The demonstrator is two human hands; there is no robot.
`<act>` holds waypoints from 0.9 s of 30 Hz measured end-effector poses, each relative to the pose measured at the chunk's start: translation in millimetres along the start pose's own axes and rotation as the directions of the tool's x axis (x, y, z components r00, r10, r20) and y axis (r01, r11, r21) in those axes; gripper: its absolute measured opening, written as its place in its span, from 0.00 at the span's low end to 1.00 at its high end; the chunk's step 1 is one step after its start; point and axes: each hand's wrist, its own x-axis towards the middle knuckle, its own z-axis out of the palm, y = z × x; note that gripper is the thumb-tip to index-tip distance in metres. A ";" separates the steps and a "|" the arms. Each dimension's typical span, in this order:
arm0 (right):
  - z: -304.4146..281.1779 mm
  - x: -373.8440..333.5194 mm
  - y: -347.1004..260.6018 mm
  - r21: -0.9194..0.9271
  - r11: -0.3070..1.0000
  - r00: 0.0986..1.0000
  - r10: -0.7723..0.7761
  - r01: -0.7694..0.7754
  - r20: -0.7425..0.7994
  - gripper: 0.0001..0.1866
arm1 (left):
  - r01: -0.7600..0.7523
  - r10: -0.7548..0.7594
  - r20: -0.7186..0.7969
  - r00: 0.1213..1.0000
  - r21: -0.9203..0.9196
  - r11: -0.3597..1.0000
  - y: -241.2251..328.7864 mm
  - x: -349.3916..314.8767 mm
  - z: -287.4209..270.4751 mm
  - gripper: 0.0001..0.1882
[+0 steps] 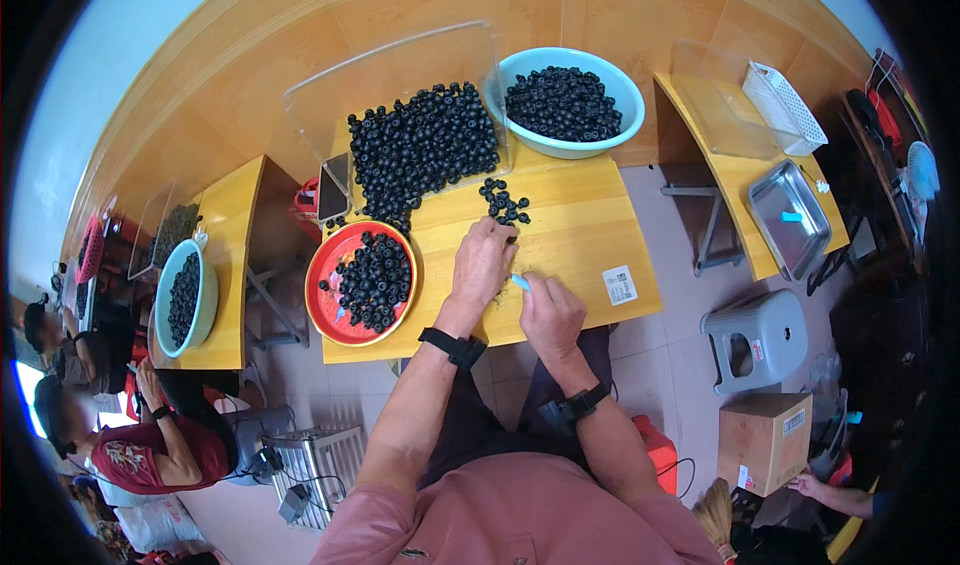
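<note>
My left hand (484, 260) is over the middle of the yellow table, its fingers closed around what looks like one small black round part. Just beyond its fingertips lies a loose group of the same black parts (503, 201). My right hand (551, 317) grips a tool with a light-blue handle (520, 282), whose working tip is too small to make out. The handle points toward my left hand. To the left of my left hand, a red round tray (318, 315) holds a heap of these parts. Dark crumbs (498, 300) lie on the wood between my hands.
A clear-walled bin (315, 105) behind the tray spills black parts forward. Beside it stands a light-blue basin (640, 110) full of them. A printed label (619, 285) is on the table. Rightward are another table (710, 145), a metal tray (810, 235), a grey stool (765, 340) and a carton (755, 440). Other people sit left.
</note>
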 end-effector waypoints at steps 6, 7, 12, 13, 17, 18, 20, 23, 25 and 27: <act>-1.1 0.9 -1.1 0.030 0.999 1.000 0.012 -0.011 -0.019 0.10 | -0.051 0.049 0.050 0.998 0.042 0.998 -6.7 -4.9 -4.1 0.11; -0.5 1.0 -0.4 0.025 1.000 1.000 -0.005 0.006 -0.026 0.10 | -0.020 0.019 0.075 0.997 0.024 1.000 -7.7 -7.7 -5.1 0.11; -0.3 0.2 1.2 0.009 1.000 1.000 -0.021 0.021 -0.012 0.10 | -0.041 0.042 0.054 0.998 -0.010 0.999 -7.6 -20.2 -13.5 0.10; 0.1 0.1 0.7 0.011 1.000 1.000 -0.018 0.018 -0.010 0.10 | -0.037 0.039 0.052 0.998 -0.036 0.999 -8.9 -22.7 -14.9 0.10; -0.9 1.3 -1.3 0.022 1.000 0.999 -0.022 0.023 -0.024 0.10 | 0.036 -0.040 -0.024 0.999 -0.139 0.990 -10.8 -32.9 -16.2 0.11; -1.3 1.4 -1.5 0.022 0.999 0.999 -0.023 0.024 -0.022 0.10 | 0.026 -0.035 -0.052 0.998 -0.158 0.987 -12.5 -35.8 -15.8 0.12; -1.6 1.3 -2.1 -0.010 1.000 1.000 -0.022 0.022 -0.012 0.10 | 0.019 -0.033 -0.080 0.996 -0.176 0.984 -13.6 -46.0 -14.0 0.12; -1.5 0.8 -1.3 -0.029 1.000 1.000 -0.009 0.009 0.010 0.10 | 0.215 -0.254 -0.073 0.964 -0.340 0.916 -2.4 -65.1 -9.4 0.11; -0.3 1.2 -1.0 -0.027 1.000 1.000 -0.015 0.016 0.015 0.10 | 0.193 -0.260 -0.132 0.957 -0.381 0.904 0.1 -76.0 -8.0 0.10; 0.7 1.3 -0.7 -0.025 0.999 1.000 -0.023 0.024 0.018 0.10 | 0.185 -0.263 -0.152 0.953 -0.398 0.899 2.0 -82.3 -5.9 0.09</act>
